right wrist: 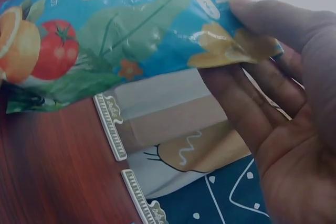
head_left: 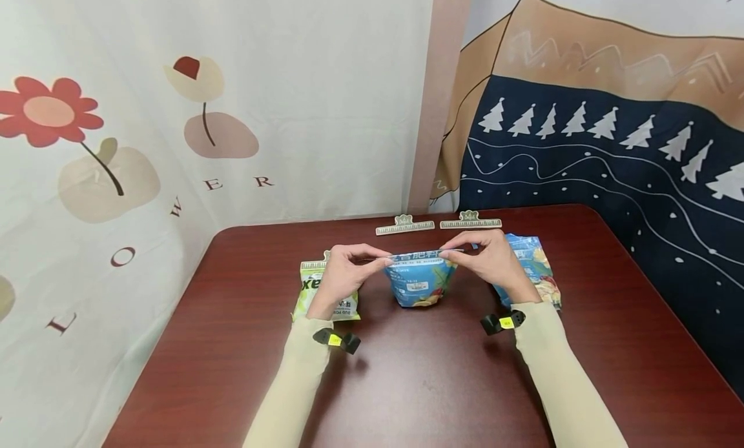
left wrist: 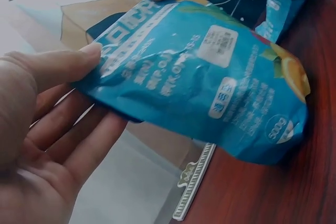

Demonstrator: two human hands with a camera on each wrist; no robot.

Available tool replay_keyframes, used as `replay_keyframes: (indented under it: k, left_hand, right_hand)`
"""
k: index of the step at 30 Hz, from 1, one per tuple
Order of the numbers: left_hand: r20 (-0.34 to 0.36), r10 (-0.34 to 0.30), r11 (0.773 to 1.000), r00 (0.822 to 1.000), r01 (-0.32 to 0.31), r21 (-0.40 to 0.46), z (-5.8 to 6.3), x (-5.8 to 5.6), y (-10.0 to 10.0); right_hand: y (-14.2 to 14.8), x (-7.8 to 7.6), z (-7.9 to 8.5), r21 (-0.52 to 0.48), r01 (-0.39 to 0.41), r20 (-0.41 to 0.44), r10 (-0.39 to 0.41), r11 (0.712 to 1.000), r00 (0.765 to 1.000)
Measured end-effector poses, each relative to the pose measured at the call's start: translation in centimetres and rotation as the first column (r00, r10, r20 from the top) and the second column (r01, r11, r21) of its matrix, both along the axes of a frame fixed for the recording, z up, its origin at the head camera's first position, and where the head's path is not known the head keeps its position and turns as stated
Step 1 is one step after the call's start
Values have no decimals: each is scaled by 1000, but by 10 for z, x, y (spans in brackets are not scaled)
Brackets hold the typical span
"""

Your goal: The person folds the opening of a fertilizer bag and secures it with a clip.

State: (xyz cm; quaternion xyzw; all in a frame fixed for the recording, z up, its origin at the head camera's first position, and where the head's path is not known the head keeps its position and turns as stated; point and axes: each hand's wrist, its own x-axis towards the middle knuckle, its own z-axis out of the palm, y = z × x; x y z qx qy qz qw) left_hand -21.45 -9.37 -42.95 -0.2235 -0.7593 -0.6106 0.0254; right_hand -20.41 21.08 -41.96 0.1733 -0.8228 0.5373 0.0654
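A blue bag (head_left: 417, 285) printed with fruit and vegetables is upright at the middle of the table. My left hand (head_left: 344, 272) pinches one top corner between thumb and fingers. At the opposite top corner, my right hand (head_left: 493, 262) pinches the bag the same way, so its top edge is stretched between the hands. The left wrist view shows the bag's printed text side (left wrist: 210, 93); in the right wrist view a tomato and orange print (right wrist: 58, 53) appears. Whether the top is sealed, I cannot tell.
Two pale bag clips, a left one (head_left: 405, 227) and a right one (head_left: 471, 222), lie along the back edge. A green bag (head_left: 349, 308) with a similar clip (head_left: 312, 264) on top lies at left, partly behind my left hand. Another blue bag (head_left: 530, 257) lies at right.
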Motion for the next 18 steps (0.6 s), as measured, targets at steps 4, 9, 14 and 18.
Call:
replay_keyframes:
  k: [4, 9, 14, 18]
  left_hand:
    - [16, -3, 1000, 1000, 3, -2, 0, -2, -6]
    - [7, 34, 999, 999, -34, -16, -1, -2, -6]
    - [5, 51, 999, 999, -51, -19, 0, -3, -5]
    - [14, 56, 998, 998, -56, -33, 2, -1, -6]
  right_hand:
    - [3, -1, -1, -8, -2, 3, 2, 1000, 1000]
    - [1, -2, -1, -2, -2, -60, 2, 1000, 998]
    - [3, -3, -2, -12, -2, -45, 2, 1000, 999]
    - [6, -2, -2, -9, -1, -11, 1, 1000, 1000]
